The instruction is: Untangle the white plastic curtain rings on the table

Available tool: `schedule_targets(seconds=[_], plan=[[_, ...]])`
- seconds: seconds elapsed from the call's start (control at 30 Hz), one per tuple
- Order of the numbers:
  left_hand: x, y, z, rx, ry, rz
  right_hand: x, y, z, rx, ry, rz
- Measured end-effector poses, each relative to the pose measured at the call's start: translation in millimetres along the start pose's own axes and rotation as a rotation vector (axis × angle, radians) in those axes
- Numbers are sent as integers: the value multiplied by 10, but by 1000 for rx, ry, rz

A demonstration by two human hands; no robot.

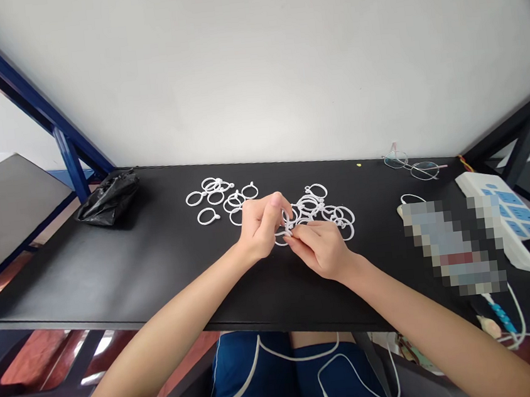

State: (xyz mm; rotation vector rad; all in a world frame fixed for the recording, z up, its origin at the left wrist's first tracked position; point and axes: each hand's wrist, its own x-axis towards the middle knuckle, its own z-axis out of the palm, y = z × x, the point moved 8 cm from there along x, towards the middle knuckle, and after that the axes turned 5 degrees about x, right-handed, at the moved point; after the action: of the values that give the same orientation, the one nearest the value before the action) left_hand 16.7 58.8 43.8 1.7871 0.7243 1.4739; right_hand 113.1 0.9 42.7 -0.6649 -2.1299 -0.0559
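Several white plastic split rings with small knobs lie on the black desktop (169,278) in two loose groups. One group (214,192) sits left of my hands, and the other (321,213), tangled and overlapping, lies right against my fingers. My left hand (261,227) and my right hand (320,249) meet at the middle of the desk, their fingertips pinching a white ring (283,242). My fingers partly hide that ring and the nearby rings.
A crumpled black plastic bag (108,199) lies at the desk's far left corner. Eyeglasses (410,166) rest at the back right. A blurred object (450,245) and a white power strip (498,212) occupy the right side. White cables hang below the front edge.
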Motion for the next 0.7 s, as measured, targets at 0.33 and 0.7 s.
schedule_targets(seconds=[0.33, 0.7], plan=[[-23, 117, -31, 86, 48, 114, 10, -82, 24, -77, -16, -54], [-11, 37, 10, -27, 6, 46, -9, -23, 17, -12, 7, -14]])
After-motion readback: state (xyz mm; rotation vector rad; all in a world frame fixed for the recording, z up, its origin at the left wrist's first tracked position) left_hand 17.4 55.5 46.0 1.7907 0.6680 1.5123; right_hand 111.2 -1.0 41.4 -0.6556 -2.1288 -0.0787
